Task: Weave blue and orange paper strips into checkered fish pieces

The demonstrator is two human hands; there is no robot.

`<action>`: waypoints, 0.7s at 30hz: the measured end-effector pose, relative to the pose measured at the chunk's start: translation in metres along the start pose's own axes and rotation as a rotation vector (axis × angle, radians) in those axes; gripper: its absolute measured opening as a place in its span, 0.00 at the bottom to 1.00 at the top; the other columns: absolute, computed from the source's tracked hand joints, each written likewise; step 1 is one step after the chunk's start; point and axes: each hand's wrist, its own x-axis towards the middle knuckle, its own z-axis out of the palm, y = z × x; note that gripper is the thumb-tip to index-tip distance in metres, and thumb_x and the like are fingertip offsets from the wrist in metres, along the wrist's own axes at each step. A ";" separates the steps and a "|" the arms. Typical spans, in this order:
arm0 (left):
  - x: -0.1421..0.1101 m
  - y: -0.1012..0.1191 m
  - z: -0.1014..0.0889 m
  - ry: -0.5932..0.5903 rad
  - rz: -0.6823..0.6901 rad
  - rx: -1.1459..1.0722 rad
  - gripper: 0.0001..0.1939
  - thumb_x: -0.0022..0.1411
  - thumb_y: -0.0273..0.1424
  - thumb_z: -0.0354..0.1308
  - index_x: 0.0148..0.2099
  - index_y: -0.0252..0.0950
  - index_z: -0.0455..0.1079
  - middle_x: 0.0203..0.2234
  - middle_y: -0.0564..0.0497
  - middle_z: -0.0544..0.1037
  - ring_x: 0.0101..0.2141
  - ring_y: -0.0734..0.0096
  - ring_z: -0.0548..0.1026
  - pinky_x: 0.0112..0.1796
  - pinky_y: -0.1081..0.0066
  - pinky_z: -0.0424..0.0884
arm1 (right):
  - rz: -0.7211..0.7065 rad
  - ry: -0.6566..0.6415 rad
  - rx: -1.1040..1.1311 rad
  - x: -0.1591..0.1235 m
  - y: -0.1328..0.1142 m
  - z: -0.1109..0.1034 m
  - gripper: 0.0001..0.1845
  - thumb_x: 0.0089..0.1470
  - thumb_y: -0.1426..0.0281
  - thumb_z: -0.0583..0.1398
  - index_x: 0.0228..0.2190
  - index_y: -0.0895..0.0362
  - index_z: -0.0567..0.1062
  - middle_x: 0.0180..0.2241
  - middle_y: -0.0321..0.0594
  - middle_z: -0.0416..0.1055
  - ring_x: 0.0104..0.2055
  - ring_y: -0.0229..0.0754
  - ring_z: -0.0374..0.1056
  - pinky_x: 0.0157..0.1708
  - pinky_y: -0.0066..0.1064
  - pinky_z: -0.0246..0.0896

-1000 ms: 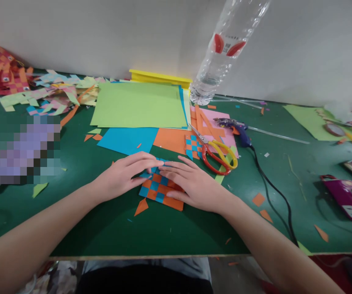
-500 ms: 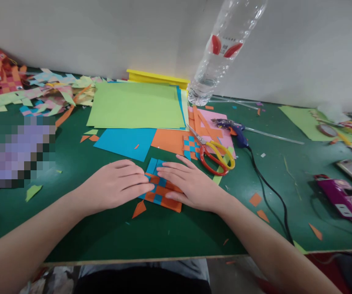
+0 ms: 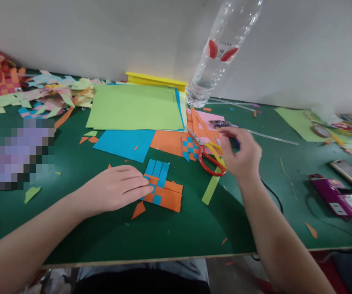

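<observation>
My left hand (image 3: 119, 188) lies with its fingers stretched out on the left part of a piece of woven paper strips (image 3: 166, 195), orange crossing blue. Loose blue ends (image 3: 157, 169) point away from me. Just right of the scissors, my right hand (image 3: 241, 153) hovers over the handle of a blue glue gun (image 3: 236, 143). Its index finger and thumb curve apart, with part of the handle visible between them; the other fingers are mostly hidden. The scissors (image 3: 211, 159), with red and yellow handles, lie beside it, over a green strip (image 3: 212, 188).
Green sheets (image 3: 136, 107) lie stacked at the back beside a tall plastic bottle (image 3: 206, 77). A small blue-orange woven piece (image 3: 190, 148) rests near the scissors. A purple device (image 3: 337, 196) and a phone (image 3: 350, 173) are at right; paper scraps (image 3: 44, 94) pile at left.
My right hand has left the woven paper and moved right and away from me to the glue gun, uncovering the paper's right side. The left hand stays on the paper.
</observation>
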 end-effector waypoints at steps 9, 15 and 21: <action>0.001 0.002 0.001 -0.002 0.054 0.119 0.15 0.68 0.18 0.45 0.49 0.31 0.69 0.34 0.49 0.81 0.37 0.68 0.76 0.42 0.69 0.71 | 0.573 -0.106 -0.406 0.001 0.109 0.017 0.24 0.51 0.61 0.55 0.46 0.62 0.70 0.49 0.56 0.69 0.52 0.56 0.61 0.52 0.52 0.56; 0.001 0.004 0.005 -0.001 0.104 0.140 0.13 0.66 0.17 0.47 0.46 0.30 0.71 0.31 0.47 0.80 0.33 0.68 0.77 0.39 0.66 0.72 | 0.624 -0.225 -0.485 0.012 0.123 0.029 0.22 0.55 0.60 0.53 0.44 0.62 0.74 0.45 0.56 0.71 0.52 0.57 0.61 0.50 0.50 0.56; 0.004 0.005 0.007 0.008 0.112 0.123 0.12 0.66 0.18 0.48 0.45 0.30 0.71 0.30 0.47 0.80 0.32 0.68 0.77 0.36 0.66 0.72 | 0.566 -0.280 -0.553 0.024 0.131 0.042 0.22 0.54 0.68 0.50 0.39 0.74 0.74 0.40 0.70 0.71 0.49 0.63 0.65 0.48 0.52 0.56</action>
